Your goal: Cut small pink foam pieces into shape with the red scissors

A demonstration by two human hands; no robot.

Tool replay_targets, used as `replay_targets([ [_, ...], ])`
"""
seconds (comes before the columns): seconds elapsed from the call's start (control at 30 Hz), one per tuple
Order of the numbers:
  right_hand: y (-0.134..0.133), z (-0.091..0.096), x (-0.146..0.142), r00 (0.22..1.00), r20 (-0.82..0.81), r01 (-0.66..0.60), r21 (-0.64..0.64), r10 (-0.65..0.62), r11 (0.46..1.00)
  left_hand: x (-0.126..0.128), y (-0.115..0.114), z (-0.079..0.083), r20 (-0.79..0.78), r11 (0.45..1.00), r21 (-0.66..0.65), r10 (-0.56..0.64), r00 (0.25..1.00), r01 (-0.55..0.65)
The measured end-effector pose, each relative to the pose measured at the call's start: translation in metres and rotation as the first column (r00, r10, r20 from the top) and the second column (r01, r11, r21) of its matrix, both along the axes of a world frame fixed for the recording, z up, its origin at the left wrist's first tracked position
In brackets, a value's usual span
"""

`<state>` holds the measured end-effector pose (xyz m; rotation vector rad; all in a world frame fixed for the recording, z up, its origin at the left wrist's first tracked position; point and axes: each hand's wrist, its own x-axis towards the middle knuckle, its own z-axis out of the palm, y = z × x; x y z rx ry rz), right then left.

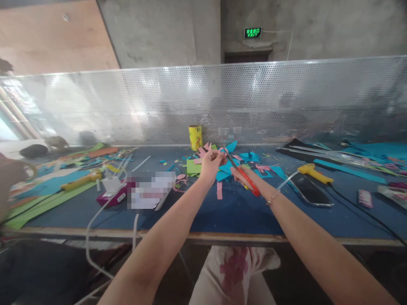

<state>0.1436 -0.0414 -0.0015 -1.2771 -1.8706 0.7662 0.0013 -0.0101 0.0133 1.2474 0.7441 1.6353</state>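
Note:
In the head view my right hand (241, 175) grips a pair of scissors (252, 183) with red handles. Their blades point up and to the left, toward my left hand (211, 164). The thumb and fingers of that hand pinch a small pink and blue piece of paper (224, 151), which lies against the blades. Whether the blades are closed on it is too small to tell. Under and around both hands are blue paper scraps (225, 173), a green paper piece (192, 167) and a pink paper strip (219, 190).
A yellow roll (195, 137) stands behind the scraps. To the left are a phone (163, 195), a purple power strip (111, 198) and a yellow glue gun (81, 180). Another yellow glue gun (314, 173) and a dark phone (311, 192) lie right. A perforated metal screen (152, 106) bounds the table.

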Motion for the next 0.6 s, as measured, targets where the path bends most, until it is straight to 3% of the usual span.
replay_targets([
  [0.6, -0.009, 0.009, -0.005, 1.000, -0.005, 0.007, -0.053, -0.007, 0.999, -0.001, -0.001, 0.000, -0.054, 1.000, -0.019, -0.013, 0.998, 0.012],
])
